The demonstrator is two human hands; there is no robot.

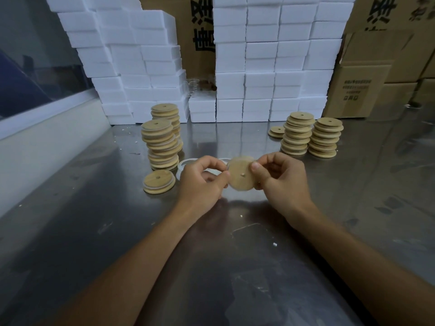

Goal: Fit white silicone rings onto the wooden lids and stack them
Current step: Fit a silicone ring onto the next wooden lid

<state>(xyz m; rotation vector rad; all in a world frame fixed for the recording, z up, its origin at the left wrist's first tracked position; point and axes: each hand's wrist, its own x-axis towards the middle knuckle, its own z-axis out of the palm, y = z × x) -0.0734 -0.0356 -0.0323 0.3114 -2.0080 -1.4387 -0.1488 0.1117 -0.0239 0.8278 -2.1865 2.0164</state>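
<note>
Round wooden lid with small centre hole [240,173] held on edge above steel table [211,267], pinched at both rims: left hand [202,182] at left rim, right hand [281,176] at right, thumb on face. White silicone rings [186,164] lie on table just behind left hand. Stacks of ringed lids [161,144] rear left; single ringed lid [159,181] beside them. Stacks of bare lids [310,137] rear right.

L hand [202,182] + R hand [280,177] pinch lid [241,174], lid stacks [161,147] behind
</note>
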